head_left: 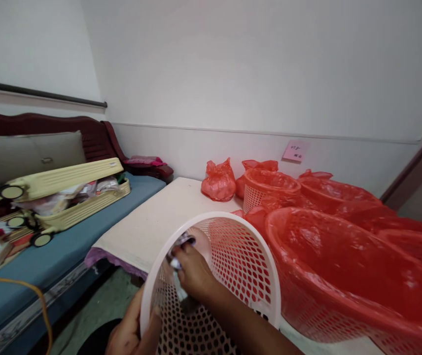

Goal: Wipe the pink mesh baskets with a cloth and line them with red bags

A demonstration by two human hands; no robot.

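A white perforated plastic basket (248, 222) is tilted with its mouth toward me, close in front. My left hand (135, 325) is closed on its rim at the lower left, thumb inside and the other fingers along the outer wall. Inside the basket, my right hand (196, 273) is closed on a crumpled, pale cloth (176, 262) with darker patches, against the left inner wall. Part of the cloth is hidden by the fingers, and slight blur hides its details. My right forearm crosses the basket's mouth from the lower right.
Red-bag-lined baskets (329, 266) crowd the right side of a white-topped table (155, 212). A tied red bag (218, 182) stands by the wall, which bears a pink note (294, 151). To the left, a half-open yellow suitcase (85, 212) lies on a blue bed (70, 246).
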